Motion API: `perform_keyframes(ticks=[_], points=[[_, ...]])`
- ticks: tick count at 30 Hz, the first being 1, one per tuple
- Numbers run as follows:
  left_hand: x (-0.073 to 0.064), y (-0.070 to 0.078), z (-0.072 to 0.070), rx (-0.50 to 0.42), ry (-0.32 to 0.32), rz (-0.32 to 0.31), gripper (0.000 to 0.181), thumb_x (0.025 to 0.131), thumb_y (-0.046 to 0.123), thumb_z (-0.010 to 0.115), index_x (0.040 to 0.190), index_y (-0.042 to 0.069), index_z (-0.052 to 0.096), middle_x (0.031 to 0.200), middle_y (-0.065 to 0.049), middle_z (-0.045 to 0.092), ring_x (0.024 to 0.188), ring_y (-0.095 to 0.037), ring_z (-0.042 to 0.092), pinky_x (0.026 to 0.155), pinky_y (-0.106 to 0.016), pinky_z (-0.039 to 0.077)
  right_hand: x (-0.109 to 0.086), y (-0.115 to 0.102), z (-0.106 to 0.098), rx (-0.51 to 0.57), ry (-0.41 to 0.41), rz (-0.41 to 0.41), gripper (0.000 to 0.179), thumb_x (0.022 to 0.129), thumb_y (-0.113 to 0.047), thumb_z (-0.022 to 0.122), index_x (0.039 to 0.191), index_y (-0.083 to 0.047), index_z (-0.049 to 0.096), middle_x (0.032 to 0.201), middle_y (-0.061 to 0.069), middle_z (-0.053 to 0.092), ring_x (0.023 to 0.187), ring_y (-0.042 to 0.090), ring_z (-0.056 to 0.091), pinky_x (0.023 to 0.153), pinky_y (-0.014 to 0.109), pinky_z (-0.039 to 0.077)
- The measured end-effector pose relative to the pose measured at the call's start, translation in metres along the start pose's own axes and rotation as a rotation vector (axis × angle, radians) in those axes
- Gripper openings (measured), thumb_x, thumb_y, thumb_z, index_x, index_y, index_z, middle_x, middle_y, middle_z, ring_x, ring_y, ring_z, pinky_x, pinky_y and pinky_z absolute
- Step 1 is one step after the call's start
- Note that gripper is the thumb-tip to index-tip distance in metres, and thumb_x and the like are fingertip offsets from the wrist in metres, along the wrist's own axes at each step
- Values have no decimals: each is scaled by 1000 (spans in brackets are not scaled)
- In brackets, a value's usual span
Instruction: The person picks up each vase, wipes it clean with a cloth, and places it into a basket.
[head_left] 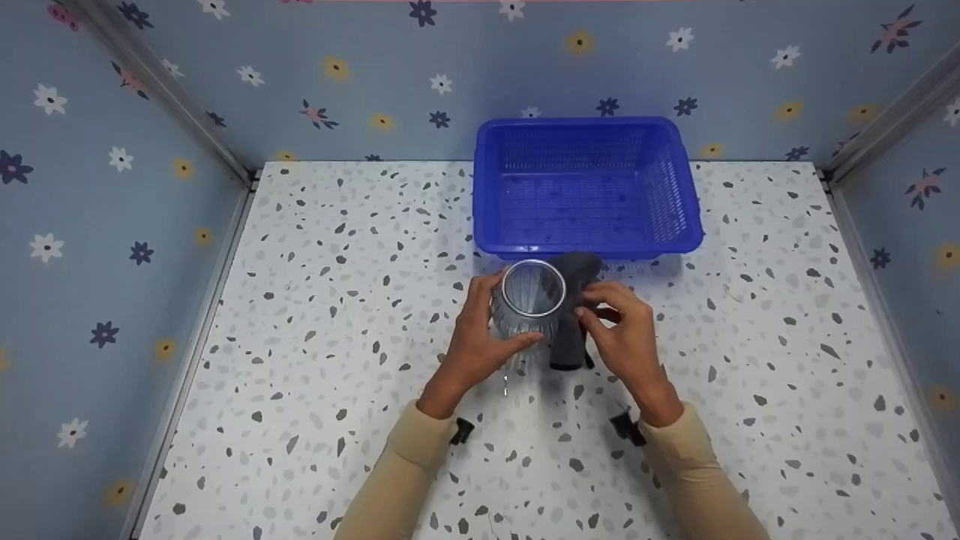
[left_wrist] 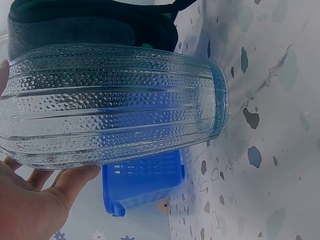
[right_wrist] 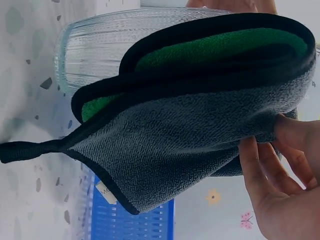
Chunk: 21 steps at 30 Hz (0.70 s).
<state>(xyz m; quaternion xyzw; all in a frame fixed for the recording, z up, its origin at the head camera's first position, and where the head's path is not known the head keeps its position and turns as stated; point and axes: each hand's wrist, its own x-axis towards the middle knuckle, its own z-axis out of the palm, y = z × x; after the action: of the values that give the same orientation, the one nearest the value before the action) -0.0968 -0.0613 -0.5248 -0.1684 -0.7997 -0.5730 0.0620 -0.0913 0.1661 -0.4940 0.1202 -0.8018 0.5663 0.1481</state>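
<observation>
A clear ribbed glass vase (head_left: 516, 321) with a dimpled surface stands upright in front of the basket, its round mouth facing up. My left hand (head_left: 478, 330) grips it from the left, thumb on the near side. Whether its base (left_wrist: 219, 102) touches the table cannot be told. Against the vase's right side is a folded grey cloth (right_wrist: 170, 135) with black edging, a green inner face and a hanging loop (right_wrist: 30, 151). My right hand (head_left: 628, 330) pinches this cloth between thumb and fingers. Part of the vase is hidden behind the cloth in the right wrist view.
Just beyond the hands, a blue plastic basket (head_left: 589, 249) with perforated walls sits against the back wall. The speckled white tabletop (head_left: 337, 300) is bordered by flowered panels (head_left: 262, 97) at the back and both sides.
</observation>
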Motion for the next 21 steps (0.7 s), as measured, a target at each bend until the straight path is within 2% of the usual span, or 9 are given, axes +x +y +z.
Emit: perform_keyframes(ticks=[10,15,21], points=[[-1,0,1,0,9,9,98,80,32,95,158,11,41,143,-22,48,131,-35,56,103,-48,53,-5,10,1,45,4,18,11,90,15,74,100,10,75,109,23,70,97,11,70,81,23,60],[-1,1,1,-8,0,-18,97,81,32,95,158,12,41,142,-22,48,129,-35,56,102,-48,53,-8,20,2,64,-12,30,12,92,15,72,103,10,75,107,23,71,98,4,69,80,23,61],[-2,3,-1,-28,-24,-51,96,82,30,94,160,12,39,141,-21,47,128,-38,56,101,-50,53,-15,35,4,61,-52,46,14,93,16,69,103,7,74,104,20,71,102,11,72,81,22,60]])
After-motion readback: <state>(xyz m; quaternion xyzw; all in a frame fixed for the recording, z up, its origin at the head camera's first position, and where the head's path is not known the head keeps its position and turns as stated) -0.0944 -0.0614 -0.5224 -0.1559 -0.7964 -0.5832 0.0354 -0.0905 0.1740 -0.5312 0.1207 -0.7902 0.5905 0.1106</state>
